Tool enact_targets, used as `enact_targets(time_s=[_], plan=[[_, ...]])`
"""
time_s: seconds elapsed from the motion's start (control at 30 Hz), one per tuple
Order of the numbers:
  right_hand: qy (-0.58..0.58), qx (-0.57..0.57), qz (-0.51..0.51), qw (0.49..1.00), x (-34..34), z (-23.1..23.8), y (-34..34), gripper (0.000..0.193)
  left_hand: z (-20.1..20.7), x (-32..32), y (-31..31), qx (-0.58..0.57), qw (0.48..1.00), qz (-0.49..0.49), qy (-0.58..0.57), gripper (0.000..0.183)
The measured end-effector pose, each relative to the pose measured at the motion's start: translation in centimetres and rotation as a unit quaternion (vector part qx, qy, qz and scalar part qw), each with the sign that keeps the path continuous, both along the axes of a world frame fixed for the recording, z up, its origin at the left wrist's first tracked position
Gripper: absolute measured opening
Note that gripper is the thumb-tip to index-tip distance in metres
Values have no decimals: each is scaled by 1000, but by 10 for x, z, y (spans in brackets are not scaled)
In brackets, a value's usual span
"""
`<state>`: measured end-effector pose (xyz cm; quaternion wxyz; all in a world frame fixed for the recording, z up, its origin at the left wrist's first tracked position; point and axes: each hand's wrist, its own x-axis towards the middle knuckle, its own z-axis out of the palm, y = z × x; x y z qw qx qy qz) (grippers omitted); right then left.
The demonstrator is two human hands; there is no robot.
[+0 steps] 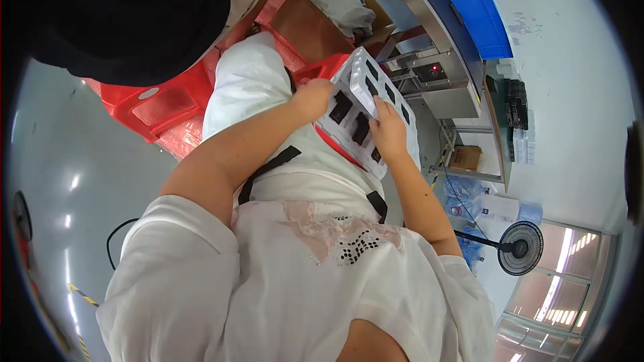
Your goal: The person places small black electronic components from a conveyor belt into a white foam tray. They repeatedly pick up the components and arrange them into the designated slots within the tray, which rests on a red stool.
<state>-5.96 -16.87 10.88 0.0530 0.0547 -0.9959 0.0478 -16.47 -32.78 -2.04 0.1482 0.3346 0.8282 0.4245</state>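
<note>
White plastic trays (pixel 354 135) with black parts (pixel 361 128) in their pockets lie in front of me, slanting beyond my lap. A second white tray layer (pixel 363 82) rises over the first and also shows dark pieces in its pockets. My left hand (pixel 314 99) is closed at the near left edge of the trays, its fingertips partly hidden. My right hand (pixel 390 129) grips the edge of the upper tray layer, fingers bent over it. What lies under the trays is mostly hidden; something red (pixel 339 146) shows below their near edge.
A person in a dark cap (pixel 147 20) is close at upper left, beside red plastic seats (pixel 144 110). Ahead stands a cardboard box (pixel 308 23) with clear plastic bags (pixel 341 8). A metal workbench (pixel 451 102), blue bin (pixel 479 7) and black fan (pixel 520 248) are on the right.
</note>
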Motion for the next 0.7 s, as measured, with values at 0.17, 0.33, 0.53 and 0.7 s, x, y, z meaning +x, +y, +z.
enact_targets(time_s=[0.17,0.33,0.53,0.7], plan=[[-25,-16,-16,999,1,-3,2,50,-16,47,26,-138,928,-138,316,40],[-32,-24,-22,999,20,-63,5,55,27,37,12,-288,903,-279,157,30],[-183,-251,52,949,9,-12,45,31,93,41,-45,-195,909,-342,134,31],[350,-228,-172,892,-131,160,177,28,93,26,-19,-74,993,-87,15,36]])
